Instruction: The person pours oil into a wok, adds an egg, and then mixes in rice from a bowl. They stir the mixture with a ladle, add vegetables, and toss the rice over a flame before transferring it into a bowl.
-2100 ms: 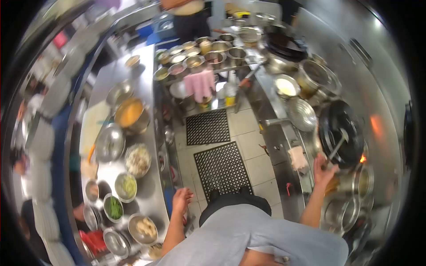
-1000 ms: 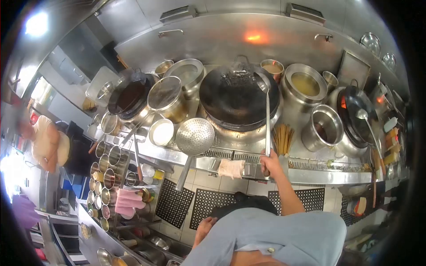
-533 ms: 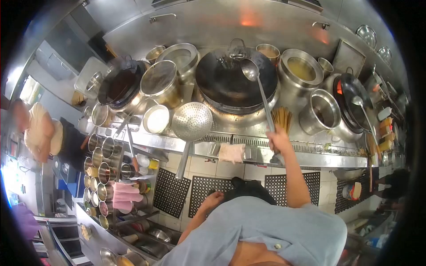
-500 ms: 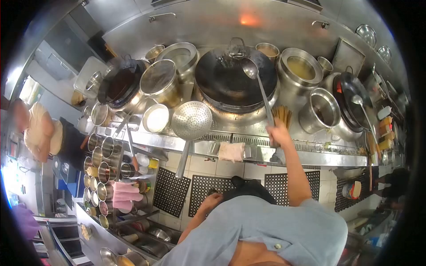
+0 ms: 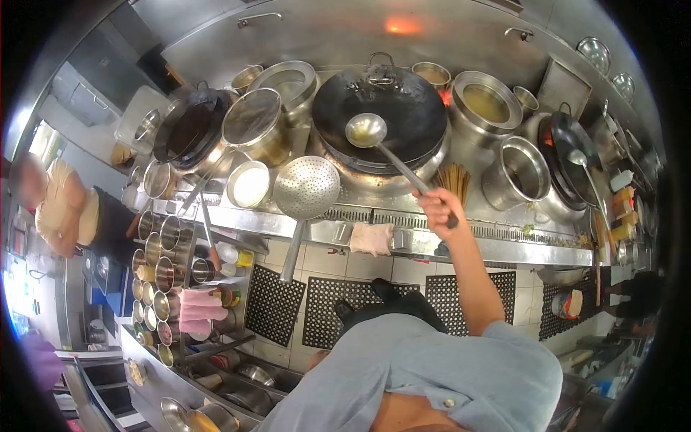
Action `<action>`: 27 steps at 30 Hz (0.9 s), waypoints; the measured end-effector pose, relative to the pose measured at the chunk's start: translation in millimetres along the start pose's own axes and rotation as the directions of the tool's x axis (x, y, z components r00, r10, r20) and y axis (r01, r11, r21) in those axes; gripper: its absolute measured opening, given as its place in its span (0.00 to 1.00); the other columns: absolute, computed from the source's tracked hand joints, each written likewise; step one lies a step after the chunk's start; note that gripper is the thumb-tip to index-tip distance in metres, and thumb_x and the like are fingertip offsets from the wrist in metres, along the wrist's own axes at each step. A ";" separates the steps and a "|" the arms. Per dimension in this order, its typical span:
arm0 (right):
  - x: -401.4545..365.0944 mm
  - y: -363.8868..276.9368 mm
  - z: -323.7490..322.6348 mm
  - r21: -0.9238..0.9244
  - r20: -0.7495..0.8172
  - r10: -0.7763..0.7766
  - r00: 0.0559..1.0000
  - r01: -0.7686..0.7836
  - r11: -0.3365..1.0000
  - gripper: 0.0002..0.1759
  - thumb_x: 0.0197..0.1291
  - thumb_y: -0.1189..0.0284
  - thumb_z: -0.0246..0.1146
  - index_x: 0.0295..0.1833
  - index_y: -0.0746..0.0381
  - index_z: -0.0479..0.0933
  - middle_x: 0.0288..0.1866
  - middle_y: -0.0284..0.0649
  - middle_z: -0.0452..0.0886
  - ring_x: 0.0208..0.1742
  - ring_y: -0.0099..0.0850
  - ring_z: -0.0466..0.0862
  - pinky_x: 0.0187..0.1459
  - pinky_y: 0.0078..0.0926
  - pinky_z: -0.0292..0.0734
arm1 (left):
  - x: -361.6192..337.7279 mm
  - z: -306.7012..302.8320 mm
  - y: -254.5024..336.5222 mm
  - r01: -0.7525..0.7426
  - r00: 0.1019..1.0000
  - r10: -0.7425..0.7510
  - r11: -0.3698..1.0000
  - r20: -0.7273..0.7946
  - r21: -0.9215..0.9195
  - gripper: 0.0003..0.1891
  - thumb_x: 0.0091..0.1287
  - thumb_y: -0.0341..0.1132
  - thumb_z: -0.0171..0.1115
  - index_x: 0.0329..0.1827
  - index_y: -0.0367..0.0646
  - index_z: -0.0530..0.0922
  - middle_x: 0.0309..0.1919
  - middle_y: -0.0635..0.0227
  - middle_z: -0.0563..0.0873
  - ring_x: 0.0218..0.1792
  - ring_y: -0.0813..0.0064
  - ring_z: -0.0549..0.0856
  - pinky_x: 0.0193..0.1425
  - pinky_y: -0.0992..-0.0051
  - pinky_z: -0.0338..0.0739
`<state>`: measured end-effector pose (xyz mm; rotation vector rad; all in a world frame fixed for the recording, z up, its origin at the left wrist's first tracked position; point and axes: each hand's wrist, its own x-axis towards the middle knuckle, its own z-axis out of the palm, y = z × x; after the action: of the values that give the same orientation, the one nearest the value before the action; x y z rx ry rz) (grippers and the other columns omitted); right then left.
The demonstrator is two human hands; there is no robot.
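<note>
My right hand (image 5: pixel 437 210) is closed around the handle of a long metal ladle (image 5: pixel 399 165). The ladle's bowl is over the near left part of a large black wok (image 5: pixel 421 119), with a little yellowish liquid in it. Wet sheen shows on the wok's far inner wall. Of my left hand (image 5: pixel 317 358), only a sliver appears low beside my body; its fingers are hidden behind my shirt. Left of the wok lies a perforated skimmer (image 5: pixel 306 189), its handle jutting over the counter's front edge.
A bamboo brush (image 5: pixel 453 183) and a steel pot (image 5: pixel 517 175) stand right of the wok. A white-filled bowl (image 5: pixel 250 185) and a strainer-topped pot (image 5: pixel 252 122) are at left. A folded cloth (image 5: pixel 371 238) hangs at the front edge. Another person (image 5: pixel 65 205) stands far left.
The ladle's bowl has come down and left from the wok's far right, now showing yellowish liquid. My right hand has shifted slightly left. My left hand has dropped back mostly behind my shirt.
</note>
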<state>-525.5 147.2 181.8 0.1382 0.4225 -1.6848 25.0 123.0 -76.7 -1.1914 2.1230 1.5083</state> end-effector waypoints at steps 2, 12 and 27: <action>-25.5 7.5 -4.4 -0.046 -0.011 -0.006 1.000 0.006 0.999 0.15 0.63 0.75 0.54 0.53 0.70 0.70 0.22 0.27 0.69 0.13 0.14 0.66 0.11 0.14 0.60 | 6.9 0.4 -0.2 -0.030 0.999 0.031 0.999 -0.039 0.013 0.20 0.66 0.44 0.50 0.46 0.36 0.79 0.47 0.47 0.82 0.52 0.51 0.79 0.56 0.59 0.72; -97.8 -16.1 77.4 -0.991 -0.127 -0.581 0.804 -0.132 0.034 0.20 0.54 0.77 0.56 0.55 0.68 0.71 0.17 0.31 0.70 0.09 0.21 0.68 0.10 0.20 0.60 | 37.1 -3.8 5.1 -0.216 0.966 0.220 0.975 -0.136 0.045 0.18 0.63 0.43 0.52 0.39 0.35 0.79 0.42 0.45 0.82 0.48 0.45 0.79 0.51 0.56 0.74; -93.5 18.1 5.3 -0.716 -0.123 -0.506 0.854 0.277 0.641 0.23 0.55 0.81 0.55 0.59 0.68 0.67 0.17 0.34 0.67 0.09 0.23 0.65 0.10 0.20 0.59 | 138.5 0.4 34.1 -0.289 0.956 0.272 0.935 0.106 0.206 0.14 0.62 0.39 0.52 0.39 0.48 0.86 0.38 0.56 0.86 0.42 0.60 0.85 0.48 0.65 0.77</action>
<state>-491.8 230.5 213.8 -0.2603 1.3847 -1.8285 -86.8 63.5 -142.3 -0.7679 2.4130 1.3528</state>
